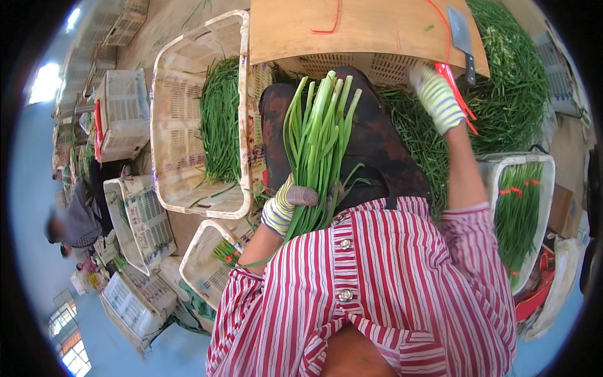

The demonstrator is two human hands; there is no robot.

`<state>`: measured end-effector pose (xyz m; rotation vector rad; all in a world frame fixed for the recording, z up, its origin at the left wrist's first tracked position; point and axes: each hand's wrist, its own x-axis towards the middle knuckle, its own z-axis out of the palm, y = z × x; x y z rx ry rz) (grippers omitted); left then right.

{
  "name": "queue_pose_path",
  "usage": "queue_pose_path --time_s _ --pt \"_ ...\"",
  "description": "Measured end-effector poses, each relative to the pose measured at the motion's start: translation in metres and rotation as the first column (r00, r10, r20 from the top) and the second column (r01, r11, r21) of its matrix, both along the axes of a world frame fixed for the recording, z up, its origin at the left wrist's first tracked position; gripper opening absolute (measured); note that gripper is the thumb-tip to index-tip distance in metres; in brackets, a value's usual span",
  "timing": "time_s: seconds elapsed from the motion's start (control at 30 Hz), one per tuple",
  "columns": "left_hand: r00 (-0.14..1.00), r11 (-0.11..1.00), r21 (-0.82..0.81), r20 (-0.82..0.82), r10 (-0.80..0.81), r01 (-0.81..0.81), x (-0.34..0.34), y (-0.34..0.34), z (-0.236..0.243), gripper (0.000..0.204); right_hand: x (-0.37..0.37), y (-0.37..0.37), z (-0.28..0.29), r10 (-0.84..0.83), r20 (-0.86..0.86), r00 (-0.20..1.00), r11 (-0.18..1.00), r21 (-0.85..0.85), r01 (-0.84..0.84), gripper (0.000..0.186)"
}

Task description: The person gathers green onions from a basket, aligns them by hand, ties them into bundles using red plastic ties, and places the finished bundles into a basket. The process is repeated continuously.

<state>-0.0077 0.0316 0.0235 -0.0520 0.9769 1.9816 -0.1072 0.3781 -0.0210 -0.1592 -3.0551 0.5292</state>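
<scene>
My left hand (289, 204), in a striped glove, grips a bunch of long green leafy stalks (323, 132) with pale cut ends pointing up, resting over my dark trousers. My right hand (436, 97), also gloved and slightly blurred, is at the front edge of a wooden board (364, 28), next to red ties (465, 107) that hang over it; whether its fingers hold one is unclear. A cleaver (460, 34) with a black handle lies on the board's right side, above that hand.
A large white crate (163, 119) of greens stands left, smaller crates (198, 254) below it. A loose pile of greens (515, 94) lies right, above a crate of tied bundles (518, 220). At far left are stacked crates (119, 113) and other people (88, 220).
</scene>
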Motion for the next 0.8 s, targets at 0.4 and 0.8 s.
queue_pose_path --time_s 0.4,0.8 --pt "0.997 0.960 -0.273 -0.050 0.054 -0.066 -0.014 0.020 0.032 0.056 0.059 -0.116 0.117 0.216 0.436 0.874 0.115 -0.900 0.421 0.024" --pt "0.920 0.966 -0.009 0.301 0.250 -0.259 -0.007 0.007 0.017 0.078 0.106 0.068 0.063 -0.128 0.268 0.955 0.897 -0.379 0.227 0.032"
